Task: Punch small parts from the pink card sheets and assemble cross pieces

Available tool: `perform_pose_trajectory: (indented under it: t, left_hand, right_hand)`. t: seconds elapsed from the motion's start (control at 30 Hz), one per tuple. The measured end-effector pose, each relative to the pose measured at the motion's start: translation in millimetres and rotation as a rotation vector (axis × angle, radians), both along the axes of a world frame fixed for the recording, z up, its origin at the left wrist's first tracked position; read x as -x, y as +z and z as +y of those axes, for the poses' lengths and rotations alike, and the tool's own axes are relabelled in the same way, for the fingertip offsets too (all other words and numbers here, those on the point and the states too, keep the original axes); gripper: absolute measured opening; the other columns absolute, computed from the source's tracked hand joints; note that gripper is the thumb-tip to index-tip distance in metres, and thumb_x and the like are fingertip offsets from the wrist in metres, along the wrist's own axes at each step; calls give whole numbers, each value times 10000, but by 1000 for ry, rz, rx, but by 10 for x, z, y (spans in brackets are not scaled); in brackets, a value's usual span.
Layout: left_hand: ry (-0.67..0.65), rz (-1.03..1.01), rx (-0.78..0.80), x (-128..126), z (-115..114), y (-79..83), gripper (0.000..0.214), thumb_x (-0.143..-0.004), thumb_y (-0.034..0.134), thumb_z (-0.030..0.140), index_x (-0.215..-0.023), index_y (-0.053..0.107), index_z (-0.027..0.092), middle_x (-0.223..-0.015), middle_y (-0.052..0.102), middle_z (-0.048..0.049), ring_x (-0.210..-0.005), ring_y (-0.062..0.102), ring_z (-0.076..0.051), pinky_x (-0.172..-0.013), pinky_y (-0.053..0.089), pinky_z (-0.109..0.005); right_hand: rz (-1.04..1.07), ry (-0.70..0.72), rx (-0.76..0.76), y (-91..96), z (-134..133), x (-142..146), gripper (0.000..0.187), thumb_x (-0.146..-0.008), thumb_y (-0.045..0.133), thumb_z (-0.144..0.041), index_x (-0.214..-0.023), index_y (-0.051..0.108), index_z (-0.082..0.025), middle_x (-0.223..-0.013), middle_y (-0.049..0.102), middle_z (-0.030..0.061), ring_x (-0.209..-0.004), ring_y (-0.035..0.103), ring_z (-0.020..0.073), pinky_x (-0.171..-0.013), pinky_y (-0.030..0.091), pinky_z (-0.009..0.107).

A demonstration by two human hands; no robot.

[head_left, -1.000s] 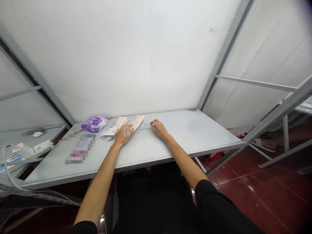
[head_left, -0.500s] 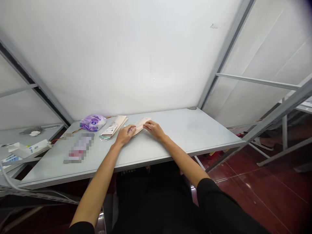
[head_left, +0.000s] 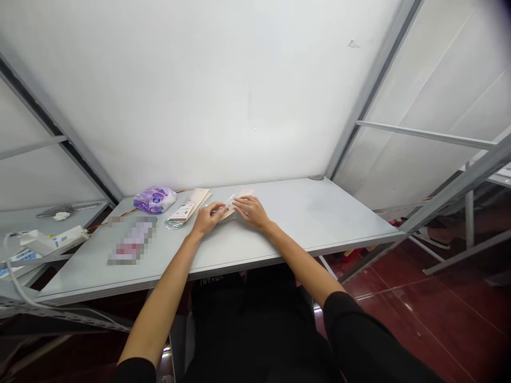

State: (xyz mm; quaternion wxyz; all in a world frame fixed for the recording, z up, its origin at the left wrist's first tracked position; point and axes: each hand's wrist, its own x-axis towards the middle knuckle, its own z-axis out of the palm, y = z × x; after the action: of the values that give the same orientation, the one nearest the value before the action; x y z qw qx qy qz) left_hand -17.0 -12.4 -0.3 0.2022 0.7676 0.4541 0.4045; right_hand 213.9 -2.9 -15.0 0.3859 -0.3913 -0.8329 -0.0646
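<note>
- My left hand [head_left: 207, 219] is narrow, its fingertips closed on the near edge of a pale peach paper packet [head_left: 235, 209].
- My right hand [head_left: 248, 211] lies over the packet's other end, fingers together; I can't tell whether it grips or only presses.
- The packet sits on the desk between my hands, mostly hidden by them.
- A thin white sliver [head_left: 230, 201] sticks up from the packet between my hands; it's too small to make out.
- Just left of my left hand lies a stack of tan paper sleeves [head_left: 198, 199], with a white printed card [head_left: 182, 213] on it; its small print is unreadable.
- Further left is a purple plastic pouch [head_left: 155, 199] with a round logo I can't read.
- Nearer me, a flat packet [head_left: 131, 240] is pixelated beyond reading.
- All of these rest on a pale grey desk [head_left: 303, 234].
- On a lower shelf at far left sits a white power strip [head_left: 54, 239], cut off by the frame.
- White letters on my black top [head_left: 211, 280] are partly hidden by the desk edge.
- Behind the metal frame at right, a bare foot in a sandal [head_left: 433, 235] is blurred.
</note>
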Motion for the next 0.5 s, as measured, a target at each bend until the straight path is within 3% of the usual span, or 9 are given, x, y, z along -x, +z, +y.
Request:
perform_pose_trajectory:
  t: [0.1, 0.2, 0.37, 0.43, 0.5]
  left_hand:
    - [228, 78, -127, 104, 46, 113, 393, -893, 610, 534, -1119, 740, 241, -1140, 771, -58, -1079, 702, -284, -1005, 516, -396]
    - [451, 224, -159, 350, 122, 212, 384, -876, 615, 489, -1150, 722, 241, -1229, 741, -75, -1139, 674, -309, -1023, 494, -407]
    - [553, 578, 70, 729, 186, 179, 390, -876, 585, 382, -1213, 675, 208, -1359, 656, -150, -1253, 591, -350, -1082, 430, -496]
    - [578, 631, 108, 696, 191, 164, 413, -881, 586, 388, -1244, 653, 203, -1408, 613, -170, -1334, 519, -373, -1123, 370, -569]
    - [581, 617, 2, 535, 190, 177, 463, -906, 578, 454, -1282, 638, 192, -1450, 572, -184, -1416, 430, -387, -1171, 291, -610]
  right_hand:
    - [58, -67, -23, 33, -43, -5, 300, -1054, 502, -323, -1222, 736, -240, -1376, 675, 93, -1260, 586, 248, -1067, 440, 416]
    - [17, -128, 75, 2, -33, -24, 315, -1052, 494, -350, -1246, 714, -233, -1385, 656, 110, -1272, 578, 250, -1080, 431, 416]
    - [-185, -255, 324, -90, 4, -37, 442, -1013, 547, -481, -1363, 641, -228, -1491, 565, 140, -1410, 474, 311, -1163, 354, 491]
    - [-234, -273, 397, -85, 1, -39, 504, -1007, 529, -546, -1397, 616, -240, -1550, 506, 146, -1467, 410, 331, -1198, 298, 523]
    - [-260, -272, 452, -54, -10, -59, 575, -998, 499, -613, -1439, 584, -254, -1604, 441, 148, -1510, 346, 351, -1220, 246, 557]
